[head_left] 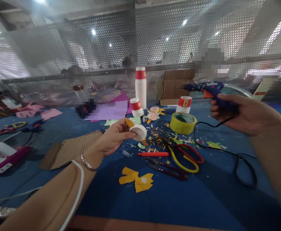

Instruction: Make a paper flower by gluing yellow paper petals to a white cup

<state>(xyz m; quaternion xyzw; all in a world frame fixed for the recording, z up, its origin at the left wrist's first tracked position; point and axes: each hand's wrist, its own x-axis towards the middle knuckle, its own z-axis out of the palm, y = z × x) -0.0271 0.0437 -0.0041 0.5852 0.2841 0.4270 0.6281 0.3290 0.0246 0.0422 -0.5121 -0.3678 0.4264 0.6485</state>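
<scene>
My left hand [113, 138] is closed on a white paper cup [138, 132] held on its side, bottom toward me, with orange paper pieces stuck to it. My right hand [243, 114] grips a blue hot glue gun [206, 89] up at the right, its nozzle pointing left; the black cord [227, 150] trails down onto the blue table. Between the hands lie paper scraps, a red pen [153, 154] and red-and-yellow scissors [183, 157].
A yellow tape roll [183, 123], a tall stack of red-rimmed cups [140, 86] and single cups stand behind. A yellow paper cut-out [136, 179] lies near me, corrugated cardboard [70, 149] to the left, purple paper [110, 110] and a perforated metal screen behind.
</scene>
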